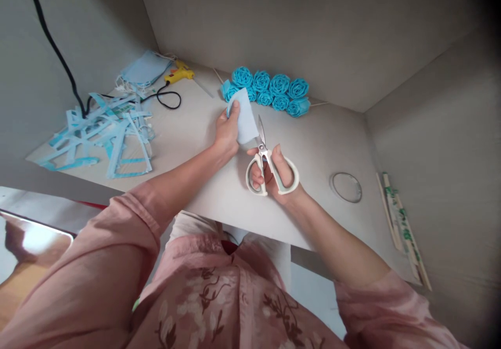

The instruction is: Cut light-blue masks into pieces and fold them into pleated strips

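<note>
My left hand (227,130) pinches a folded piece of light blue mask fabric (246,117), thumb on top, held above the table. In my right hand (279,174) is a pair of scissors (261,147) with white handles, thumb and fingers through the loops. The blades point away from me, close to the lower right edge of the fabric, and look slightly parted. Whether they touch the fabric I cannot tell. Just beyond the fabric lie several bright blue rolled flowers (279,84) on thin sticks, partly hidden by it.
Cut blue and white strips (113,130) are heaped at the left. Behind them are a stack of blue face masks (145,68) and a yellow glue gun (180,73) with a black cord. On the right lie a tape ring (346,187) and wooden sticks with green-printed wrapping (405,224). Grey panels enclose the table.
</note>
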Motion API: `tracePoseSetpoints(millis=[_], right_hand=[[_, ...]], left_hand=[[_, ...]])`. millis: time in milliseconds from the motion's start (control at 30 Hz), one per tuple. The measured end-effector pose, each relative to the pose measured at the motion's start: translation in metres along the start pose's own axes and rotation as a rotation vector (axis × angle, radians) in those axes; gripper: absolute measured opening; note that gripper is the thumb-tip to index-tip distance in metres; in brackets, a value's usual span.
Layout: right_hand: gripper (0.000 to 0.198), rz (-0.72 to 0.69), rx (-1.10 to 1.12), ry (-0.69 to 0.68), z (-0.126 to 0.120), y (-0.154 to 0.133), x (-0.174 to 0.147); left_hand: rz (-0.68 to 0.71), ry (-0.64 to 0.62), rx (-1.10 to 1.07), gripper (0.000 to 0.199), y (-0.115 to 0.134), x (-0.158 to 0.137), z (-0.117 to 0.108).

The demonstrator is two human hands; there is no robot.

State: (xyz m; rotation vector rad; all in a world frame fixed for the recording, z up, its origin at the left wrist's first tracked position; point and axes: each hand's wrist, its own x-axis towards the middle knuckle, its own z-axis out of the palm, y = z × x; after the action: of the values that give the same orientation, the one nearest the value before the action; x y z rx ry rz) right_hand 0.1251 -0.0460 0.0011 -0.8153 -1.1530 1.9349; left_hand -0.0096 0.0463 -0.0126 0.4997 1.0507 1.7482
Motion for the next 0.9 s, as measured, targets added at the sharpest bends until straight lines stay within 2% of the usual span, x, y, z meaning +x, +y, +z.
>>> tracePoseSetpoints(millis=[233, 533, 733, 900], right_hand=[[0.067, -0.014, -0.002, 0.04, 0.0027, 0.0007, -0.0007], [0.065, -0.028, 0.002, 0.05, 0.0007, 0.005, 0.0026], [0.074, -0.02, -0.035, -0.082, 0.0039, 0.0024, -0.0002], [0.072, -0.019, -0.054, -0.158, 0.0061, 0.0002, -0.0005]], left_hand=[[0.028, -0.018, 0.035, 0.029, 0.0015, 0.0008, -0.0005], [-0.02, 0.006, -0.027, 0.032, 0.0015, 0.0063, -0.002], [-0.006, -0.019, -0.041, 0.034, 0.0076, 0.0041, -0.0012], [0.003, -0.011, -0.058, 0.032, 0.0094, 0.0066, -0.002]])
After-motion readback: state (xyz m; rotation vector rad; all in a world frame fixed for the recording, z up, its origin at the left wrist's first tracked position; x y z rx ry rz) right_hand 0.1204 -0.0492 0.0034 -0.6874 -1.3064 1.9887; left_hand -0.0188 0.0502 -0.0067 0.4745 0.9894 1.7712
